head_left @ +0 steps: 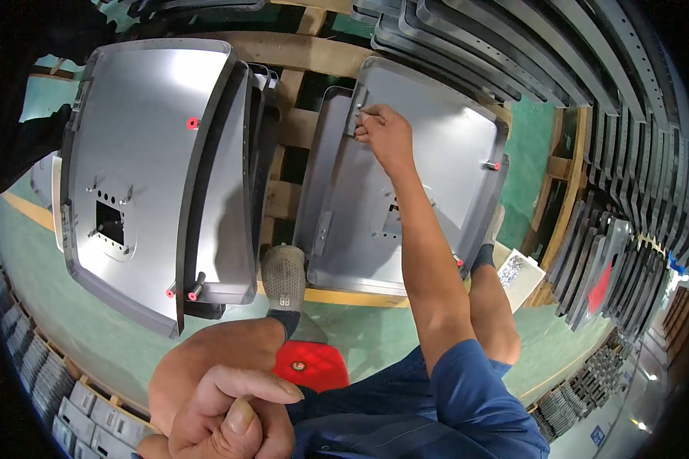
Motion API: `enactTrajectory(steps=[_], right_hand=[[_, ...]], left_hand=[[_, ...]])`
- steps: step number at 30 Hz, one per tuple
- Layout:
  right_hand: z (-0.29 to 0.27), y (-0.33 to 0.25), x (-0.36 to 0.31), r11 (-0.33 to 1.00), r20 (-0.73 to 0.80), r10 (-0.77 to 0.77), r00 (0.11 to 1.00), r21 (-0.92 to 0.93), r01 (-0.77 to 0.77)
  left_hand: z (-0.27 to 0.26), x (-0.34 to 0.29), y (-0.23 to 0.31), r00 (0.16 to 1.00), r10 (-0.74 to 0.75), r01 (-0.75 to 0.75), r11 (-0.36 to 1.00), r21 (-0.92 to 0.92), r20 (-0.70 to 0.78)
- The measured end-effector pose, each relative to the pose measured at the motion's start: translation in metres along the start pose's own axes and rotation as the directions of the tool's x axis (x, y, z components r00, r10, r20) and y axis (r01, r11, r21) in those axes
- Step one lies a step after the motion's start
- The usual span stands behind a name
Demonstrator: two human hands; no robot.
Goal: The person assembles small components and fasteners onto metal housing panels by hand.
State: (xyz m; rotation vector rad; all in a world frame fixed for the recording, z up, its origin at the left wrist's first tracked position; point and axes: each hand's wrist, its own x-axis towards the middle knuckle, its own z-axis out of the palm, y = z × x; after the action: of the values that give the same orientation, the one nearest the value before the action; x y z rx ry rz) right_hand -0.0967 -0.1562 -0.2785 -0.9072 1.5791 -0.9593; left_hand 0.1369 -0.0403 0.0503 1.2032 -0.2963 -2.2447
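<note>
My right hand reaches out over a grey sheet-metal door panel with a turned-up rim. Its fingertips are pinched together at a small metal bracket on the panel's upper left edge; whatever they grip is too small to make out. A second bracket sits lower on the same edge. Close to the camera, in front of my body, my left hand is curled up, thumb against the bent fingers, and its palm is hidden. Red-tipped posts stand on the panel's right side.
Left of the panel lies a stack of similar grey metal panels, the top one with a square cutout. Wooden pallet boards show between them. More panels stand racked at the upper right. A white box of small parts and a red stool are nearby.
</note>
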Motion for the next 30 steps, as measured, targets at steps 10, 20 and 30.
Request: enactTrajectory(steps=[10,20,30], right_hand=[[0.006,0.004,0.004,0.978,-0.084,-0.109,0.99,-0.186,0.092],[0.023,0.001,-0.001,0.543,-0.033,-0.392,0.919,-0.815,0.203],[0.0,-0.041,-0.017,0.411,-0.011,-0.192,0.981,-0.909,0.071]], left_hand=[[-0.001,-0.001,0.003,1.0,-0.01,0.012,0.998,0.058,-0.025],[-0.003,-0.002,0.003,1.0,0.01,-0.01,0.999,0.054,0.006],[-0.001,-0.011,-0.012,0.986,0.112,-0.093,0.984,0.153,-0.124]])
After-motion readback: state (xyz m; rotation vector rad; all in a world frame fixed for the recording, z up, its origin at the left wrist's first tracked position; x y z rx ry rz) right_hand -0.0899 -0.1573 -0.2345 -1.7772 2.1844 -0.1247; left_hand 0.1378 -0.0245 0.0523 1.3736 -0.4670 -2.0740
